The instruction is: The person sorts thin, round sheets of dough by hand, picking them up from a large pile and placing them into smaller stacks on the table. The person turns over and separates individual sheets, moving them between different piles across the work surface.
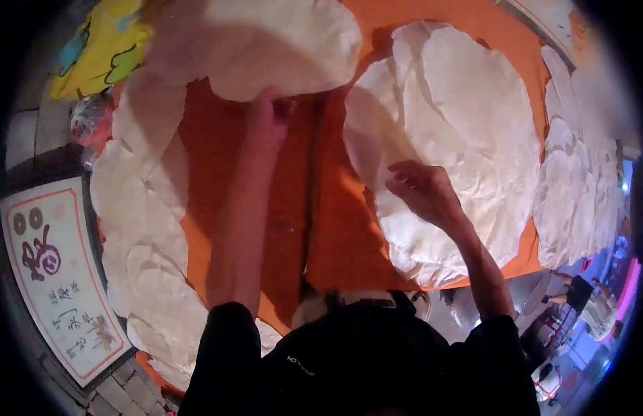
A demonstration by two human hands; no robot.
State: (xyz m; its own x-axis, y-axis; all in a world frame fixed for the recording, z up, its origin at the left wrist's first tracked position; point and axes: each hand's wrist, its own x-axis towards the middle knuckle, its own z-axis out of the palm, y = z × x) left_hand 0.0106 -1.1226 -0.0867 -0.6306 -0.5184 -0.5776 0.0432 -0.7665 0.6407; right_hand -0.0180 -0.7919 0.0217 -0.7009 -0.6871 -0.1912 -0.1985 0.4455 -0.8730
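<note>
My left hand (pixel 273 109) reaches forward, fingers closed at the near edge of a large thin pale sheet (pixel 287 55), round like a flatbread. Its fingertips are partly in shadow. My right hand (pixel 422 188) is over a pile of similar thin sheets (pixel 474 132); its fingers are loosely bent and apart, with nothing visible in them. Whether it touches the pile I cannot tell. Wrinkled, overlapping sheets make up this pile.
More pale sheets (pixel 138 243) lie along the left side and others (pixel 575 187) at the right. Underneath is an orange cloth (pixel 231 159). A white sign (pixel 65 277) with characters stands at left, below a yellow printed cloth (pixel 103 48). A person (pixel 599 308) is at far right.
</note>
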